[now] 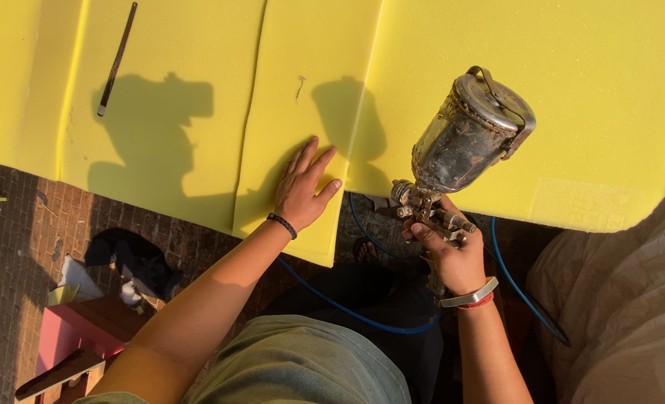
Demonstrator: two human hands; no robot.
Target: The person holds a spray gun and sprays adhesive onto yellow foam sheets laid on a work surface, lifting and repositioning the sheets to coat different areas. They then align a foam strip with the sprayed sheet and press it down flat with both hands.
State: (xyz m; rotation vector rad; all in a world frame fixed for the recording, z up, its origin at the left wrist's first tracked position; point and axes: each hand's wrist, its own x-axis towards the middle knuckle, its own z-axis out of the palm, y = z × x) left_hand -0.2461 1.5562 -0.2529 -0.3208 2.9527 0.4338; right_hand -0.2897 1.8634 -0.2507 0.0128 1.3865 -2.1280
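My left hand [304, 187] lies flat, fingers spread, on the near edge of a yellow foam strip [302, 97]. My right hand [452, 251] grips the handle of a worn metal spray gun [459, 146] with a grimy cup on top, held just off the edge of a larger yellow foam sheet [542, 97]. A blue air hose [355, 314] runs from the gun down past my lap. More yellow foam [160, 97] lies to the left of the strip.
A thin dark rod [117, 60] lies on the left foam. Below the foam is a brick floor [18, 247] with a dark cloth [134, 258], scraps and a pink box [70, 337]. A pale fabric-covered bulk [624, 299] stands at the right.
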